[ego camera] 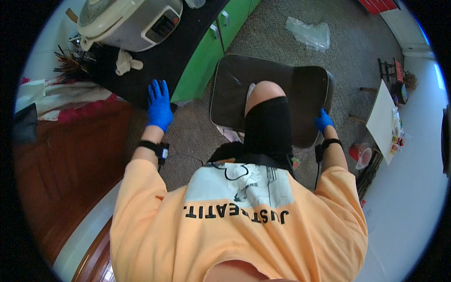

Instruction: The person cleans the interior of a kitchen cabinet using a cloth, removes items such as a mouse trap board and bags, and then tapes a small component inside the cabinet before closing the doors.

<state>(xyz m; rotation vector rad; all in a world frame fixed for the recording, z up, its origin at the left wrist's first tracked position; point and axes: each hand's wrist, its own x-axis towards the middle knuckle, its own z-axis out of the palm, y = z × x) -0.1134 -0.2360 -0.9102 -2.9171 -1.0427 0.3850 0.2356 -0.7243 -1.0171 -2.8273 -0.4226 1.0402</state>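
My left hand (160,105), in a blue glove, is spread with its palm down at the near corner of the black countertop (169,46). Nothing shows in its grasp. My right hand (323,121), gloved in blue too, has bent fingers over the right edge of a dark brown padded chair (234,95). My bare knee (266,92) rests on that chair's seat, below black shorts. A multicooker (134,26) with a dark control panel stands on the countertop, beyond my left hand. Between them lies a crumpled pale cloth (127,63).
Green cabinet doors (199,67) form the counter's front. A clear plastic bag (310,33) lies on the speckled floor. To the right are a white-topped table (382,120) and a red bucket (356,152). A brown wooden panel (77,158) is at the left.
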